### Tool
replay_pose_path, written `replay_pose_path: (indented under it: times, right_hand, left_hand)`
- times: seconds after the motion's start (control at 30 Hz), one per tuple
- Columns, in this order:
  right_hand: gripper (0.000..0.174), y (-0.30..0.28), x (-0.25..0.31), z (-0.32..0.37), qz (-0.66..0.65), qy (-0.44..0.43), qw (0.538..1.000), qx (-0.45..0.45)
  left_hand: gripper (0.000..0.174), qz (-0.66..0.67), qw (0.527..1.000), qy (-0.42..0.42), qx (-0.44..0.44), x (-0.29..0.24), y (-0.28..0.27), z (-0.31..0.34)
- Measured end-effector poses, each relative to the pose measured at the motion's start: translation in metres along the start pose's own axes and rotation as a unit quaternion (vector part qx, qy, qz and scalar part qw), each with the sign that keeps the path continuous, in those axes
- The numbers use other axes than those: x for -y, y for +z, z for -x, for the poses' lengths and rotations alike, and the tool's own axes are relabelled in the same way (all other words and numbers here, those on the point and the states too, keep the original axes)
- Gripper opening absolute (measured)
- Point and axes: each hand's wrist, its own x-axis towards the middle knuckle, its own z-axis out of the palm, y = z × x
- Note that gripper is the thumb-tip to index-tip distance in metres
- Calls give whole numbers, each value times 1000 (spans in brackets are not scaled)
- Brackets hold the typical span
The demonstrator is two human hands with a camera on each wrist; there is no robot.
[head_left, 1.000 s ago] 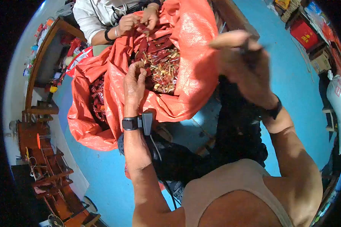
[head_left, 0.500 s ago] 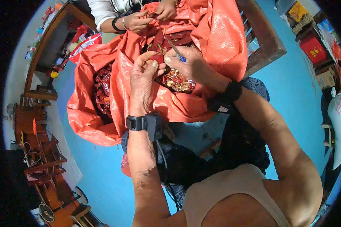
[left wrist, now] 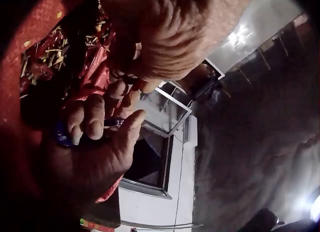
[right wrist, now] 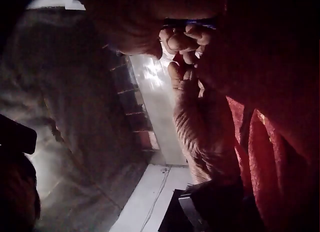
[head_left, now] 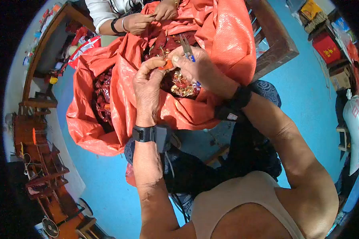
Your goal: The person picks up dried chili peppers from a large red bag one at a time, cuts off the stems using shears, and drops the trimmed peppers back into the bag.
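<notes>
In the head view my left hand [head_left: 146, 89] pinches a small orange-red dried chili [head_left: 166, 65] between thumb and fingers. My right hand [head_left: 201, 68] meets it there, thumb tip at the chili's right end. Scissors [head_left: 185, 44] with blue handles are gripped in that right hand, their metal blades pointing up and away from me. Both hands hover over an open orange woven sack [head_left: 179, 109], in which dark red dried chilies [head_left: 175, 41] and pale stem bits [head_left: 182, 88] lie. The left wrist view shows the right hand's curled fingers [left wrist: 94, 119] around the blue handle.
Across the sack, another person's hands [head_left: 137, 23] work close together. A second opening at left holds more red chilies [head_left: 103, 93]. A wooden bench [head_left: 273, 44] stands right of the sack on the blue floor [head_left: 303, 107]. Wooden furniture [head_left: 40, 159] lines the left side.
My right hand came in from the right with the scissors to meet the left. The darker chili piece at my left fingers has given way to an orange-red one.
</notes>
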Motion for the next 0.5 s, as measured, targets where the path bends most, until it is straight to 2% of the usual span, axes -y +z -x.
replay_pose_path:
  times: [0.07, 0.17, 0.27, 0.33, 0.37, 0.4, 0.43, 0.47, 0.5]
  right_hand:
    - [11, 0, -6, -3, 81, -90, 992, -19]
    - [11, 3, -5, 2, 120, -104, 987, -40]
    - [10, 4, -10, 0, 154, -147, 976, -32]
    - [10, 4, -12, 0, 162, -154, 974, -39]
    - [9, 3, -12, -1, 170, -163, 971, -47]
    - [9, 2, -11, -4, 171, -163, 971, -47]
    - [9, -2, -9, -10, 102, -140, 982, -75]
    - [9, -6, -7, -12, 32, -114, 987, -104]
    - [9, -9, -3, -11, 31, -115, 987, -107]
  left_hand:
    - [20, -37, 999, 4, 2, -2, 0, 2]
    - [19, -63, 997, -37, 16, -11, 9, 7]
    - [17, 15, 999, -40, 0, -14, 10, 10]
    - [17, -92, 994, -60, 16, -11, 0, 5]
    - [17, -92, 994, -60, 15, -13, -6, 2]
    - [15, -174, 984, 18, -30, -20, -12, -1]
    - [13, -253, 960, 96, -74, -27, -20, -6]
    - [16, -230, 958, 119, -120, -32, -41, -15]
    - [20, -206, 954, 141, -167, -38, -64, -23]
